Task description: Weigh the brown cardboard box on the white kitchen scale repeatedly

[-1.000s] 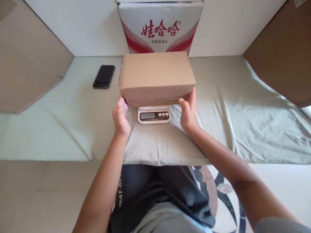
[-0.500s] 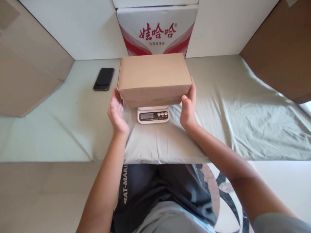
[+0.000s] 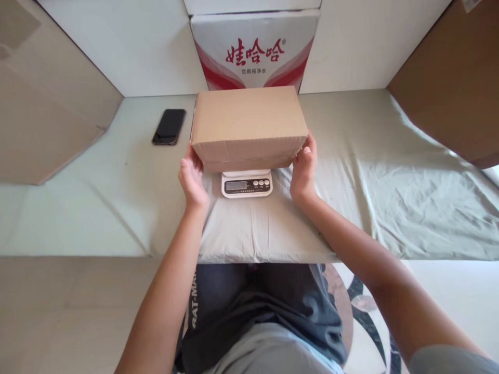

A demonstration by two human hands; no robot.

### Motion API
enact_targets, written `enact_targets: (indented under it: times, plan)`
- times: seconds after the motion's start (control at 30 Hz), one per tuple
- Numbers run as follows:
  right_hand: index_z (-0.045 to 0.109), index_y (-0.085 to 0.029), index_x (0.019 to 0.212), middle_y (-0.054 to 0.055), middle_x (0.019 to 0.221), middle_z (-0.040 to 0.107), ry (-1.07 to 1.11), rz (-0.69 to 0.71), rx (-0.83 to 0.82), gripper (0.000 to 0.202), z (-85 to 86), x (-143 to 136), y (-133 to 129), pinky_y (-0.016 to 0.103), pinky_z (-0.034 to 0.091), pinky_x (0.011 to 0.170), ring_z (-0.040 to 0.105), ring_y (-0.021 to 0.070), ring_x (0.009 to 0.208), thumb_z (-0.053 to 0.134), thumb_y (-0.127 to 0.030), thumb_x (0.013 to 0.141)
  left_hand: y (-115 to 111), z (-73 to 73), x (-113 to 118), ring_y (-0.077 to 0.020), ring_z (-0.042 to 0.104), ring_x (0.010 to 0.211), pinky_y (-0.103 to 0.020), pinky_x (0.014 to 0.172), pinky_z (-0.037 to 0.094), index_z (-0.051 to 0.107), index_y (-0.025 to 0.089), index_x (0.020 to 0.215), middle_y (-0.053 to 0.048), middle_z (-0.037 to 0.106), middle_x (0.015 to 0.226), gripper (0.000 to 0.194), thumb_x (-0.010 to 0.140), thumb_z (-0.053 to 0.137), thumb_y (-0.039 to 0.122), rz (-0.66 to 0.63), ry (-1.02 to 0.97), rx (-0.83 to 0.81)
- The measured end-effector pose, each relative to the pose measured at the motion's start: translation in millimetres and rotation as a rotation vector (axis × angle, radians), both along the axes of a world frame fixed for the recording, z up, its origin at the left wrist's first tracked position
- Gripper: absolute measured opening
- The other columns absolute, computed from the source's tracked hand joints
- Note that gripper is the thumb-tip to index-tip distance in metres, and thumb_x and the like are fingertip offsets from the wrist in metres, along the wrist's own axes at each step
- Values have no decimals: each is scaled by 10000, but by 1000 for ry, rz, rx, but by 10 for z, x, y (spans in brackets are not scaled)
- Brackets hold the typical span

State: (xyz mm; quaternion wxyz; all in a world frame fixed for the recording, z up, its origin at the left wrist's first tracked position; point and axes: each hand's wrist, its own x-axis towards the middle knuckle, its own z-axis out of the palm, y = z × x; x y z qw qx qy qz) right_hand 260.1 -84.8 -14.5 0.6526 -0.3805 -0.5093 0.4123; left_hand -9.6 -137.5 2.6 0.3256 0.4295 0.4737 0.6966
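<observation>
Phone point(image 3: 169, 127): it lies on the cloth point(image 3: 351, 156), to the left of the scale point(image 3: 247, 185) and farther from the person.
Left hand point(image 3: 193, 182): it is left of the scale, at the near left corner of the box point(image 3: 251, 115); the thumb is spread away, and the fingers are partly hidden, so I cannot tell if they press.
Box: it is directly above the scale and covers its rear part; whether its full weight rests there, I cannot tell.
Long axis: it runs from left to right across the scale, and both ends reach past it.
Right hand point(image 3: 304, 171): it is right of the scale, curved around the near right corner of the box; how firmly it grips, I cannot tell.
Nearer hand: neither one clearly; the box lies between the two hands and extends forward from them, beyond the scale's front panel.
</observation>
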Motion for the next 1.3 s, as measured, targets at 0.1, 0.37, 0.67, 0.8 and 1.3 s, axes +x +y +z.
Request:
enact_targets:
  times: [0.1, 0.37, 0.67, 0.8, 1.3]
  plan:
    - [459, -444, 1589, 34, 1808, 431, -12, -13, -2, 828, -50, 28, 31, 710, 396, 1384, 458, 374, 1688, 540, -882, 891, 16, 9, -13, -391, 448, 1699, -538, 1390, 388, 659, 281, 1597, -132, 615, 1704, 1075, 873, 410, 1037, 2, -2, -2]
    - [491, -425, 1547, 61, 1736, 508, -2, -46, -2, 743, -108, 48, 69, 695, 436, 1351, 532, 370, 1617, 526, -832, 927, 43, -23, -40, -393, 448, 1698, -534, 1384, 398, 668, 246, 1575, -150, 590, 1728, 1040, 916, 401, 1005, 7, -4, -3]
    - [496, -427, 1562, 58, 1701, 536, -63, -50, 4, 719, -139, 68, 75, 695, 441, 1340, 535, 365, 1584, 465, -820, 961, 51, 39, 34, -394, 482, 1672, -545, 1378, 410, 670, 163, 1542, -222, 593, 1709, 1083, 909, 413, 1002, 41, -62, -4]
    - [502, -442, 1540, 52, 1689, 531, -47, -48, 13, 691, -132, 75, 80, 707, 435, 1337, 536, 372, 1581, 466, -811, 958, 66, 37, 32, -374, 497, 1662, -518, 1368, 426, 672, 190, 1529, -199, 609, 1703, 1057, 922, 388, 1007, 46, -59, -37]
    - [562, -385, 1483, 72, 1651, 581, -47, -63, 58, 682, 3, -50, -49, 707, 473, 1329, 543, 391, 1588, 515, -800, 944, 57, -40, -15, -403, 492, 1670, -543, 1369, 426, 644, 237, 1600, -156, 591, 1725, 1032, 945, 378, 988, 36, 9, 44]
